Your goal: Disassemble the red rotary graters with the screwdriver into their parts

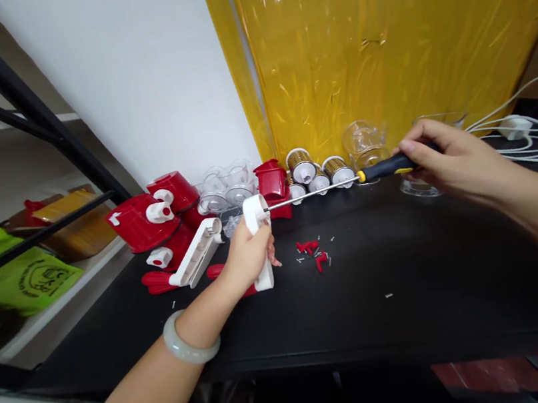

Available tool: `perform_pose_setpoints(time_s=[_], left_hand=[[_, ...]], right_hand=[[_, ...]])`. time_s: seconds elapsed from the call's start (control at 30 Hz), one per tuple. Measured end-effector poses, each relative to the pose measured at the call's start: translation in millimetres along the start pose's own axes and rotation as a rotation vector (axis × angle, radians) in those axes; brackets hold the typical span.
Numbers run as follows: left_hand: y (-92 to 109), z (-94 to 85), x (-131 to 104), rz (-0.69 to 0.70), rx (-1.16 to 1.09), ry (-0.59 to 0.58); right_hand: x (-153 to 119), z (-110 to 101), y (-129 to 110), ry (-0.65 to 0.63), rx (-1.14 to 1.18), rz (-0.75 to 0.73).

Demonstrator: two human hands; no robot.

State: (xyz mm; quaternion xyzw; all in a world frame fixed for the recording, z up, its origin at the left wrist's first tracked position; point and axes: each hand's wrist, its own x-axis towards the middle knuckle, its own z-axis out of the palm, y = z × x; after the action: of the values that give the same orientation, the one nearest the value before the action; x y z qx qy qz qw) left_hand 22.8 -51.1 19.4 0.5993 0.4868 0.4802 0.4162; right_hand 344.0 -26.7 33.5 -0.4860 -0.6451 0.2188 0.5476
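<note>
My left hand (251, 251) is wrapped round a white plastic crank handle (265, 276) and holds it upright over the black table. A screwdriver (385, 167) with a dark blue and yellow grip lies level in my right hand (443, 152), its fingers closed on the grip's end. The long shaft reaches left, and its tip meets the upper end of the white handle; whether a screw sits there is too small to tell. Below the shaft lie small red plastic parts (308, 247) with several loose screws (332, 239). Another white handle with a red grip (199, 254) rests to the left.
Red plastic housings (143, 223) are stacked at the back left, beside clear plastic cups (230, 183). Several metal grater drums (300, 164) stand against the yellow plastic sheet (377, 44). White cables (537, 134) run along the right. A black-framed shelf (26, 103) borders the left side.
</note>
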Motion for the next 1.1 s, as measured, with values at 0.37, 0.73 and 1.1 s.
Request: perform_pose_setpoints(time_s=[0.37, 0.73, 1.1], left_hand=[[2, -1.5, 3, -0.037, -0.031, -0.023], [-3, -4.8, 5, 0.008, 0.037, 0.015], [-5, -2.9, 3, 0.001, 0.037, -0.015]], right_hand=[[-4, 11, -11, -0.095, 0.572, 0.213], [-1, -2, -1, -0.073, -0.096, 0.023], [3, -8, 7, -0.064, 0.114, 0.008]])
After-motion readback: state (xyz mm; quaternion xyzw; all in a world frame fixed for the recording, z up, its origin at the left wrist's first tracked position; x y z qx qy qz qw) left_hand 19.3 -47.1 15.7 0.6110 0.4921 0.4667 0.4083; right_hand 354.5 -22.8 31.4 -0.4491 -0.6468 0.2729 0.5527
